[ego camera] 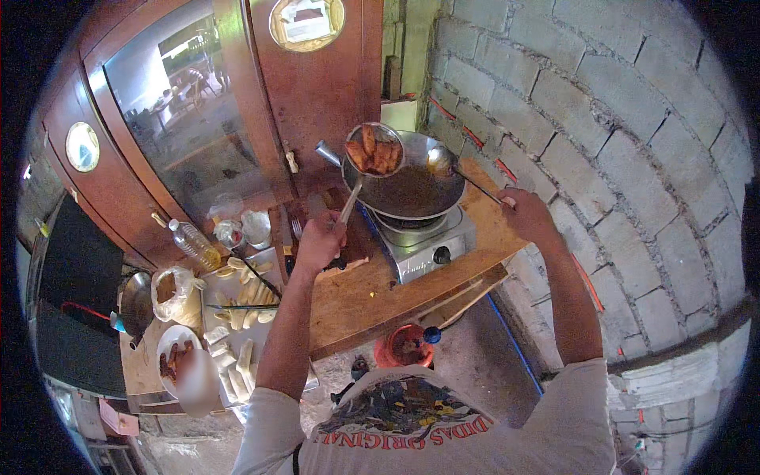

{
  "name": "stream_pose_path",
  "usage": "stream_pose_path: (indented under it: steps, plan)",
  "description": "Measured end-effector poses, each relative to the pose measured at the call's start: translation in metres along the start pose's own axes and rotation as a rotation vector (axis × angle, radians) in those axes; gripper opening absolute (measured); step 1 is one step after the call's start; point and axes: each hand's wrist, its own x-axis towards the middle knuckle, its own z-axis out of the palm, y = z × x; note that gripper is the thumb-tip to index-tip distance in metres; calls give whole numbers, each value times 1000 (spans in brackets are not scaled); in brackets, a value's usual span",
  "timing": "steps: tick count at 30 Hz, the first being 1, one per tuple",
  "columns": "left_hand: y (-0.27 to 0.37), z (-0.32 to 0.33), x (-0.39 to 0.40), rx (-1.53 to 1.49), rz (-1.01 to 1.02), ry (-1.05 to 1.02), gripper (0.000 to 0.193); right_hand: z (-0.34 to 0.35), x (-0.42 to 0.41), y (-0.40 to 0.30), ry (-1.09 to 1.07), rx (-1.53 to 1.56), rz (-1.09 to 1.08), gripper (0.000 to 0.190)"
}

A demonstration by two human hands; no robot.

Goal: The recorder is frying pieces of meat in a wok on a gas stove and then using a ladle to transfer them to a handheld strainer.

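Note:
My left hand [320, 240] grips the handle of a round strainer [351, 200], held over the left side of a dark wok [409, 205]. Several browned fried pieces [374, 151], possibly rolls, lie in its bowl. In my right hand [527, 214] is a long-handled ladle or turner [478, 185]; its shiny head rests inside the wok at the upper right. Dark oil appears to cover the wok's bottom. Under the wok stands a silver single-burner stove [424, 252] with a black knob.
On the left, a tray [211, 291] holds peeled bananas [252, 291] and pale wrapped rolls [231, 362]. A plate [169, 341] bears browned pieces, beside a plastic bag [175, 294] and an oil bottle [196, 243]. A concrete-block wall [594, 148] borders the right; an orange bucket [404, 347] sits below.

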Motion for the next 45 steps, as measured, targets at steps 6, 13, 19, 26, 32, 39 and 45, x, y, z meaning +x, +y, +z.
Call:
stream_pose_path:
  steps: [6,13,19,26,32,39,45]
  plan:
    - [5,-6,4,-62,-19,9,23,59,34,29,19,-85,-41,24]
    - [11,-4,3,-97,-45,15,22,93,62,15,-114,386,27,20]
    - [-5,-18,6,-76,-48,21,22,74,60,-37,-466,730,214,23]
    - [-9,-15,14,-84,-22,40,20,38,45,-19,-677,940,243,26]
    - [-5,-14,17,-104,-83,54,23,-24,30,-12,-715,914,236,25]
    - [8,5,11,-223,-106,15,16,-109,26,-12,-670,845,237,28]
    - [4,23,1,-323,-122,-106,13,-101,37,3,-541,838,210,27]
